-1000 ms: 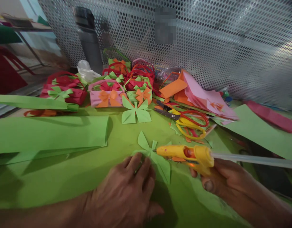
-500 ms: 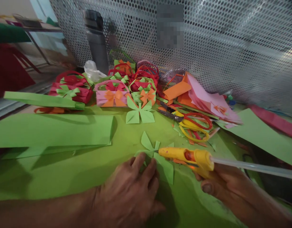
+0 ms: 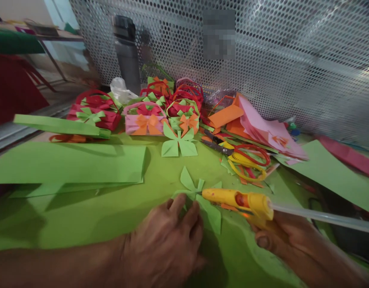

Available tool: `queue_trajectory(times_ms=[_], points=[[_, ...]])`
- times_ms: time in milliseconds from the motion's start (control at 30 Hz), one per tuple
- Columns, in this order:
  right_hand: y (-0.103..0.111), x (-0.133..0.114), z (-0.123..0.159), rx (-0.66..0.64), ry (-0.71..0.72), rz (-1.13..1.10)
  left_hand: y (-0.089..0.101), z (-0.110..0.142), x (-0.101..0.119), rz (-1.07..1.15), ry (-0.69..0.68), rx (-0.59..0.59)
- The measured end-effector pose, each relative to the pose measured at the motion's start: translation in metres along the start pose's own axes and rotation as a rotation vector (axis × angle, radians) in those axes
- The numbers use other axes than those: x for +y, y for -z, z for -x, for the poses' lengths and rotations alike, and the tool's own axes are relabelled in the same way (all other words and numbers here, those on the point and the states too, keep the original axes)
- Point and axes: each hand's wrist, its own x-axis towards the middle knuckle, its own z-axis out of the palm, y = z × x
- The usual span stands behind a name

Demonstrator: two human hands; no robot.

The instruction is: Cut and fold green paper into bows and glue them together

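Note:
My right hand [image 3: 286, 236] is wrapped round the handle of a yellow hot glue gun [image 3: 238, 198]. A long clear glue stick [image 3: 319, 218] juts from its back end. The gun's nozzle tip meets the middle of a light green paper bow cutout [image 3: 210, 210] lying flat on the green surface. With bent fingers, my left hand [image 3: 169, 236] holds that bow down by its left side; the fingertips cover part of it. Just beyond stands a second green paper bow [image 3: 180, 144], in front of small paper handbags [image 3: 145, 122] decorated with bows.
Scissors [image 3: 238, 154] with red and yellow handles lie among paper scraps at right. Behind them are pink paper sheets [image 3: 265, 124] and orange pieces [image 3: 226, 116]. Folded green paper [image 3: 70, 164] lies at left. A grey bottle [image 3: 127, 60] stands before the perforated metal panel [image 3: 178, 40].
The whole view has shifted slightly, so things appear a little further right. Both hands, the glue gun and the paper bow keep their places relative to each other.

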Motion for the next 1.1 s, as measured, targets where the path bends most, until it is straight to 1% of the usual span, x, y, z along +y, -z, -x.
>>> queue_trajectory(times_ms=[67,100,167,300,367,500,633,767,867,1000,1100], points=[[-0.001,0.0,-0.002,-0.11,0.008,0.01,-0.001,0.001,-0.001,-0.011,-0.016,0.011],[-0.001,-0.001,-0.003,-0.145,0.01,0.017,-0.001,0.002,-0.001,-0.015,-0.02,0.012],[-0.001,-0.001,-0.005,-0.156,0.017,0.015,0.0,0.001,-0.002,-0.017,-0.033,0.005],[-0.001,0.005,-0.002,-0.139,0.001,0.018,0.002,0.0,-0.002,-0.008,-0.007,0.012],[-0.001,0.009,0.0,-0.154,-0.018,0.026,0.002,0.0,-0.001,-0.009,0.005,0.009],[-0.003,0.011,0.0,-0.201,-0.024,0.033,0.003,-0.001,-0.001,-0.009,-0.035,-0.033],[-0.002,0.004,-0.003,-0.167,0.018,0.038,0.004,-0.002,-0.001,-0.016,-0.007,-0.047],[0.001,-0.003,-0.003,-0.161,0.012,0.057,0.001,0.0,-0.002,-0.016,-0.037,-0.027],[0.001,0.0,0.0,-0.151,-0.029,0.1,-0.001,0.0,-0.002,-0.01,-0.024,-0.007],[-0.001,0.011,0.004,-0.112,-0.112,0.185,0.002,-0.001,-0.002,0.0,0.007,-0.028],[-0.001,0.015,0.005,-0.107,-0.127,0.186,0.002,-0.001,-0.001,0.0,0.007,-0.01]])
